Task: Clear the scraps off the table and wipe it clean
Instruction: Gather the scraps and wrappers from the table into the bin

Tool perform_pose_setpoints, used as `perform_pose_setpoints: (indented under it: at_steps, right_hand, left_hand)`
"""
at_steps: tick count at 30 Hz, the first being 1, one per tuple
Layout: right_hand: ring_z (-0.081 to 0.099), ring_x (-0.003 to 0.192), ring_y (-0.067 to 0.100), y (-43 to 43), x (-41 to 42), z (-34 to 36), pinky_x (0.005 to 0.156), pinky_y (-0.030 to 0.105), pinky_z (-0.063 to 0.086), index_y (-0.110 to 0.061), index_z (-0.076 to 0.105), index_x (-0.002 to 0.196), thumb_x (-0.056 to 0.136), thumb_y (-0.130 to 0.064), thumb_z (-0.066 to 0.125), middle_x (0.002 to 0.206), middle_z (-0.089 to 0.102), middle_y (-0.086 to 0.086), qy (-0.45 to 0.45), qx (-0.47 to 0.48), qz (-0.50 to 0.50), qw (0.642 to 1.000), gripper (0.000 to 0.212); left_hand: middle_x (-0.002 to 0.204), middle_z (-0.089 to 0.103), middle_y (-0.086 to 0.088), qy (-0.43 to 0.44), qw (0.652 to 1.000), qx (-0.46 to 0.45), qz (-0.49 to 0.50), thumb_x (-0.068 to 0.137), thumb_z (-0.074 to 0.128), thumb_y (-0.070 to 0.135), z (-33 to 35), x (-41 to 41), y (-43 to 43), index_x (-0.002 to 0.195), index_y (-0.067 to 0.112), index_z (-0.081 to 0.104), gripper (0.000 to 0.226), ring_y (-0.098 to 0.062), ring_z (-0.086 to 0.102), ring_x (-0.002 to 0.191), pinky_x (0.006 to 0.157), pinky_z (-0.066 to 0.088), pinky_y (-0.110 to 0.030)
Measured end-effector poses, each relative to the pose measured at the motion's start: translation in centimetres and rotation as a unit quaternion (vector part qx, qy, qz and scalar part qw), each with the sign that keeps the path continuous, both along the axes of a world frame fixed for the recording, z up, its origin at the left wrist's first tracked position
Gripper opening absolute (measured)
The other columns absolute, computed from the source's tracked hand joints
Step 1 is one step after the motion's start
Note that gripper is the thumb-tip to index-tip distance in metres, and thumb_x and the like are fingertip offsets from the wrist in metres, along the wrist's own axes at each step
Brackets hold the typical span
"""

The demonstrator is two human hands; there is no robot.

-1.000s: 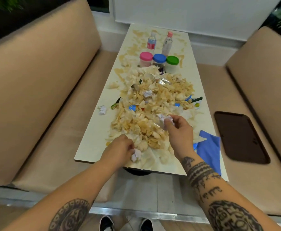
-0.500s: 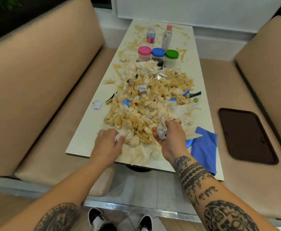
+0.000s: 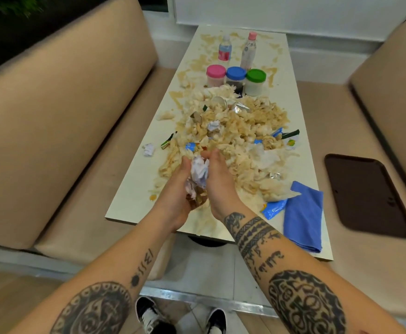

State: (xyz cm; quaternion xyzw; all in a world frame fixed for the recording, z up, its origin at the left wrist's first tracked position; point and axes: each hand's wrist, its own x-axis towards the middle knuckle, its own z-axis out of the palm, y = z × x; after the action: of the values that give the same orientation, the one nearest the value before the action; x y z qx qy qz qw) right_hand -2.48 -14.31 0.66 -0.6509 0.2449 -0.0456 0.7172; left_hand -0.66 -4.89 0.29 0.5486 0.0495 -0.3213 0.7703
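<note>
Hands brought together — first wad of scraps gathered over the near end of the table

The table [image 3: 134,196] still carries nearly all its mess: a broad heap of pale, soggy scraps [image 3: 240,133] runs down the middle, with brown smears beyond the jars and bottles at the far end, and a folded blue cloth [image 3: 303,218] lies unused at the near right corner. A second ago the two hands worked apart, each picking at the near edge of the heap; now the left hand [image 3: 175,196] and the right hand [image 3: 217,182] have closed in side by side, their grip cupped and pressed around one crumpled paper wad [image 3: 199,171] with damp bits beneath it. Clearing has only begun — this handful likely needs dumping before the next, and wiping waits until the heap is gone.
</note>
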Motion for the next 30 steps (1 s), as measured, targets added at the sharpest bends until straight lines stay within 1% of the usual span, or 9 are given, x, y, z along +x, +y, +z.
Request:
perform_pose_setpoints:
  at_steps: [3,7,10,13,15,20,25,28,30]
  right_hand:
    - [0.056,0.126,0.016,0.6,0.0,-0.2,0.112,0.043,0.041,-0.034,0.059,0.135,0.091,-0.081,0.018,0.137,0.061,-0.003,0.02,0.064,0.033,0.997,0.076]
    - [0.042,0.138,0.016,-1.2,-1.2,-0.9,0.113,0.038,0.027,-0.03,0.051,0.146,0.095,-0.075,0.011,0.151,0.048,-0.001,0.031,0.12,0.093,0.988,0.078]
    - [0.044,0.136,0.022,-2.7,-2.5,-3.6,0.111,0.04,0.035,-0.019,0.055,0.139,0.104,-0.05,0.037,0.145,0.053,0.003,0.067,-0.172,0.124,0.975,0.05]
    - [0.041,0.131,0.03,-3.4,-4.5,-7.2,0.106,0.043,0.04,-0.023,0.058,0.135,0.092,-0.042,0.059,0.139,0.053,0.006,0.132,-0.451,0.232,0.852,0.047]
    - [0.039,0.127,0.03,-3.0,-5.6,-8.8,0.102,0.044,0.04,-0.022,0.056,0.136,0.088,-0.045,0.065,0.135,0.05,0.006,0.121,-0.519,0.268,0.802,0.053]
    - [0.047,0.118,0.033,-1.7,-5.9,-11.4,0.086,0.044,0.042,-0.015,0.065,0.117,0.089,-0.026,0.066,0.117,0.059,0.009,0.038,-0.61,0.225,0.758,0.031]
    - [0.054,0.098,0.026,-2.7,-6.5,-11.1,0.083,0.038,0.045,-0.017,0.072,0.098,0.086,-0.02,0.065,0.094,0.066,0.0,-0.057,-0.515,0.113,0.848,0.015]
    - [0.055,0.091,0.015,-5.2,-7.4,-8.6,0.082,0.025,0.044,-0.027,0.071,0.09,0.081,-0.013,0.069,0.087,0.061,-0.009,-0.047,-0.298,-0.006,0.953,0.016]
    - [0.061,0.083,0.016,-7.3,-8.0,-7.4,0.074,0.029,0.051,-0.036,0.065,0.077,0.075,-0.014,0.065,0.088,0.066,-0.003,-0.024,-0.153,-0.111,0.982,0.022]
  left_hand:
    - [0.117,0.074,0.006,-0.044,0.999,0.024,0.019,0.095,0.057,0.053,-0.4,-0.4,-0.6,0.119,0.036,0.063,0.031,-0.016,0.07,0.108,0.088,0.054,-0.038]
    - [0.098,0.07,-0.011,-0.031,0.993,0.079,0.079,0.095,0.068,0.024,-1.7,0.0,-0.1,0.106,0.02,0.062,0.014,-0.023,0.067,0.084,0.073,0.05,-0.036]
    - [0.09,0.069,-0.008,-0.025,0.988,0.079,0.132,0.091,0.07,0.014,-2.5,0.1,1.1,0.09,0.019,0.058,0.014,-0.024,0.073,0.083,0.063,0.055,-0.03]
    - [0.088,0.07,-0.008,-0.013,0.983,0.077,0.168,0.09,0.072,0.01,-3.7,-0.2,2.5,0.089,0.017,0.052,0.021,-0.031,0.076,0.091,0.065,0.059,-0.031]
    - [0.091,0.069,-0.012,-0.002,0.98,0.083,0.181,0.09,0.073,0.009,-4.8,-0.6,3.4,0.086,0.017,0.049,0.025,-0.033,0.076,0.093,0.075,0.057,-0.036]
    - [0.096,0.073,-0.007,0.008,0.979,0.106,0.175,0.09,0.072,0.007,-7.1,-2.1,4.5,0.079,0.019,0.047,0.03,-0.034,0.075,0.094,0.059,0.057,-0.028]
    - [0.097,0.073,-0.007,0.009,0.977,0.122,0.174,0.091,0.069,0.005,-8.0,-2.9,4.6,0.08,0.019,0.05,0.026,-0.034,0.075,0.093,0.055,0.055,-0.026]
    - [0.092,0.068,-0.01,0.011,0.978,0.118,0.173,0.092,0.068,0.005,-8.1,-3.1,4.1,0.085,0.019,0.052,0.022,-0.035,0.075,0.095,0.053,0.052,-0.026]
    - [0.096,0.065,-0.011,0.015,0.979,0.115,0.169,0.093,0.065,0.004,-8.0,-3.3,3.5,0.097,0.02,0.055,0.019,-0.033,0.076,0.092,0.052,0.05,-0.026]
